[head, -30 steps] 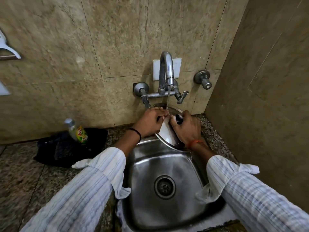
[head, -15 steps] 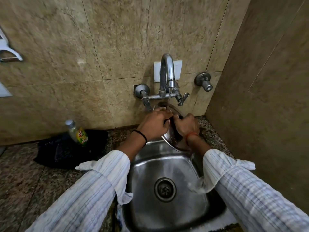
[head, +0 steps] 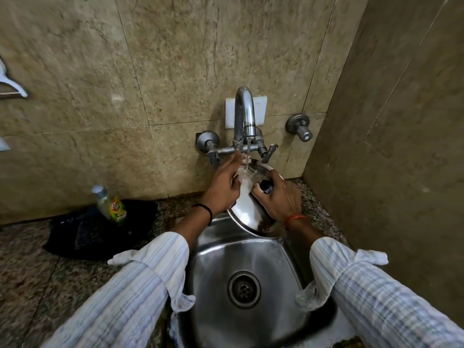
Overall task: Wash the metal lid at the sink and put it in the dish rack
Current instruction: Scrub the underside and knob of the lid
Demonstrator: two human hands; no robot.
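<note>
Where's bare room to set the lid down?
Free: sink floor around the drain; granite counter in front of the black cloth. Crowded: under the tap, where both hands work the lid.

Single head cam, wide-angle, looks fwd and down at sink (head: pixel 221 285) lower centre; tap (head: pixel 244 114) on wall mid-frame; close to both forearms.

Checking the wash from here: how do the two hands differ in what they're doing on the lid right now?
The right hand curls round the black knob and keeps a grip on the metal lid; the left hand holds nothing. Left fingers reach up under the water stream, blurred; the right hand sits lower, beside the stream. The left wrist has a black band, the right an orange one. Both are over the sink.
</note>
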